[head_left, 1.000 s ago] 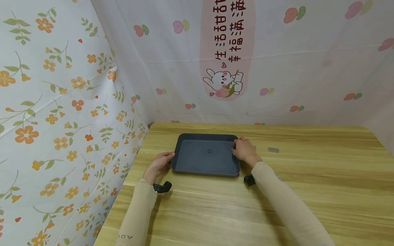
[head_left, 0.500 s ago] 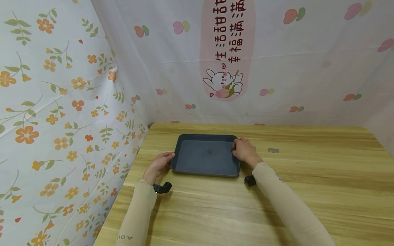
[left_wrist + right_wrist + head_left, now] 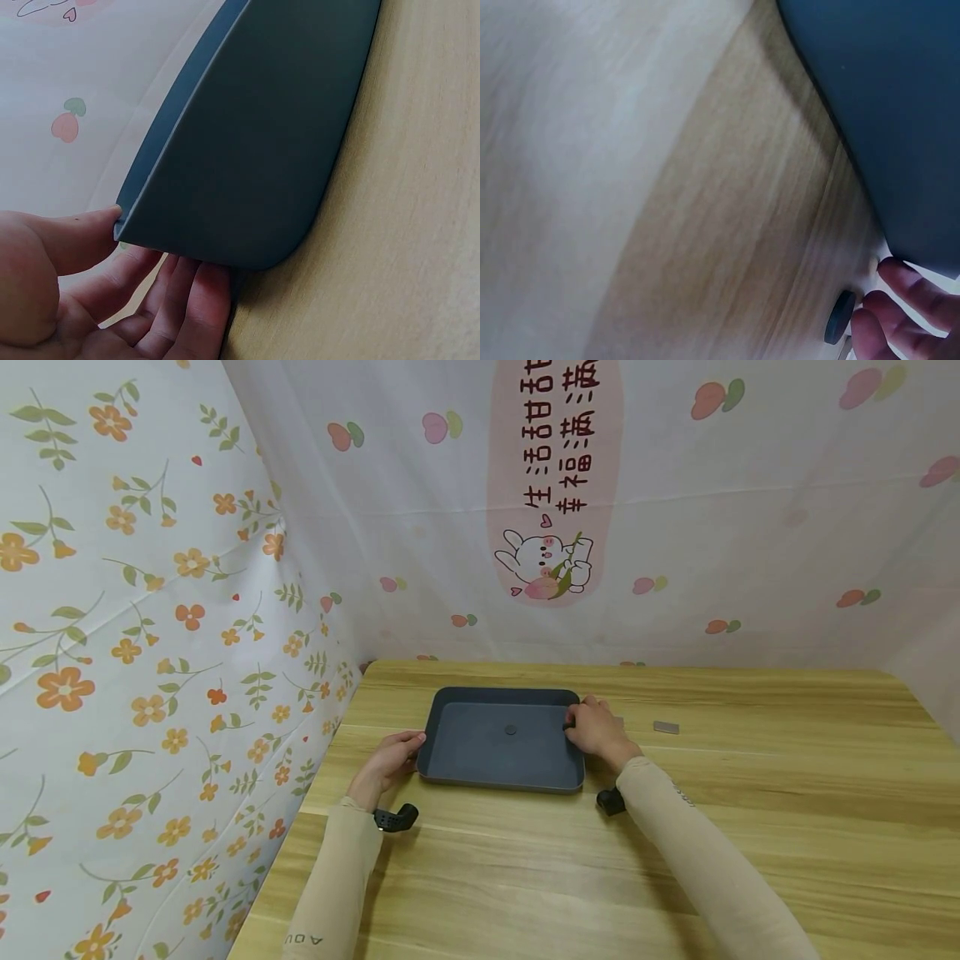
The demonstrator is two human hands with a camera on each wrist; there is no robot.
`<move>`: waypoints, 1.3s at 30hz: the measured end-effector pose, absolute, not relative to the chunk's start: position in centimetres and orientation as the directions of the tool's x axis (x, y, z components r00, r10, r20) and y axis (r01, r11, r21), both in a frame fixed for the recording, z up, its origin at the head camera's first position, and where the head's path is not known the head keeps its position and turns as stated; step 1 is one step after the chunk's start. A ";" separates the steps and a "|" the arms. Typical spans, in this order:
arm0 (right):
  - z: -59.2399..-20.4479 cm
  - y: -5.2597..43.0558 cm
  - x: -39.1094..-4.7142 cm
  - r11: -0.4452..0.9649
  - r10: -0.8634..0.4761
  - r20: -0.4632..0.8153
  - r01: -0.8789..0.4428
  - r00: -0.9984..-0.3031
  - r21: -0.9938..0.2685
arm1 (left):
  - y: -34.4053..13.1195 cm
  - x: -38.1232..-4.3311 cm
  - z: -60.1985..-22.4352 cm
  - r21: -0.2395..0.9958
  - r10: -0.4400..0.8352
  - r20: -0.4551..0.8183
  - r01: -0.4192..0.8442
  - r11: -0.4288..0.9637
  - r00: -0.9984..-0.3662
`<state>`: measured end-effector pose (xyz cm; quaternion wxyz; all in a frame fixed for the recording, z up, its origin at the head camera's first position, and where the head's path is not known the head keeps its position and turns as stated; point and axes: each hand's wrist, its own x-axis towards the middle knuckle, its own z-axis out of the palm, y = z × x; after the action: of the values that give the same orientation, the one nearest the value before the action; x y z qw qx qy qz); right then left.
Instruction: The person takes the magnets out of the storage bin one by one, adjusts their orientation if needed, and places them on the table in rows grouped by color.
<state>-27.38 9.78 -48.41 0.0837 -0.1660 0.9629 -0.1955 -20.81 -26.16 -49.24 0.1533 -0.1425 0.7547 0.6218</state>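
Observation:
A dark blue-grey rectangular tray [image 3: 480, 743] lies near the back of the wooden table. My left hand [image 3: 392, 757] holds its left end. In the left wrist view the thumb [image 3: 86, 238] is on the rim, with the fingers curled under the wall. My right hand [image 3: 595, 727] grips the right wall from above, fingertips over the inside and other fingers outside. A small dark object [image 3: 567, 726] shows at those fingertips; its kind is unclear. A flat round disc [image 3: 511, 730] lies mid-tray. Beside the right fingers in the right wrist view is a dark round disc [image 3: 840, 317].
Two small grey rectangular plates lie right of the tray, one plate [image 3: 666, 727] in full view and the other plate [image 3: 617, 721] partly hidden by the right hand. The wooden table [image 3: 495, 877] meets a patterned curtain [image 3: 675, 527] behind.
The small object at the right fingertips looked light grey a second ago and looks dark now. My right forearm has shifted very slightly; the tray and left hand have stayed put.

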 end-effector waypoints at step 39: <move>-48.1 10.2 -26.5 0.830 -0.390 -0.057 -0.324 -0.919 -0.454 | -26.1 -20.8 -49.1 0.900 0.000 -0.412 -0.407 0.155 -0.911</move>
<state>-26.52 10.15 -48.11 0.0739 -0.1872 0.9537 -0.2235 -20.76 -26.07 -49.12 0.1599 -0.1369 0.7430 0.6353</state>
